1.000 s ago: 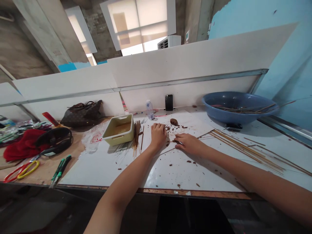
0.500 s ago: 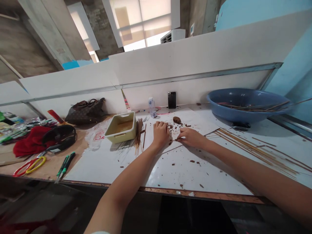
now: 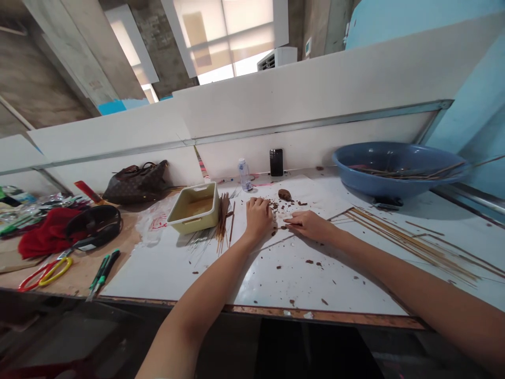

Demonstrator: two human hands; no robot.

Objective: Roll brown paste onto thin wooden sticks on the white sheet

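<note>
My left hand (image 3: 259,216) rests on the white board (image 3: 244,281), its fingers bent together and pointing away from me. What lies under those fingers is hidden. Facing it from the right is my right hand (image 3: 307,225), its index finger reaching left and the other fingers folded in. Any small thing at its fingertips is too small to name. Small dark brown crumbs (image 3: 274,206) are scattered between and beyond the hands. Just behind them sits a brown, clay-like lump (image 3: 284,195).
Left of my hands are a bundle of brown-tipped thin sticks (image 3: 223,218) and a yellowish tub (image 3: 193,222) of murky liquid. A clear bottle (image 3: 245,178) and a phone (image 3: 276,162) stand behind. Rightward lie long thin strips (image 3: 410,245) and a blue basin (image 3: 394,181). Scissors (image 3: 47,273) lie far left.
The right hand's fingertips have shifted slightly, and its index finger now shows straighter. The left hand stays in about the same place. The whole view has drifted a little.
</note>
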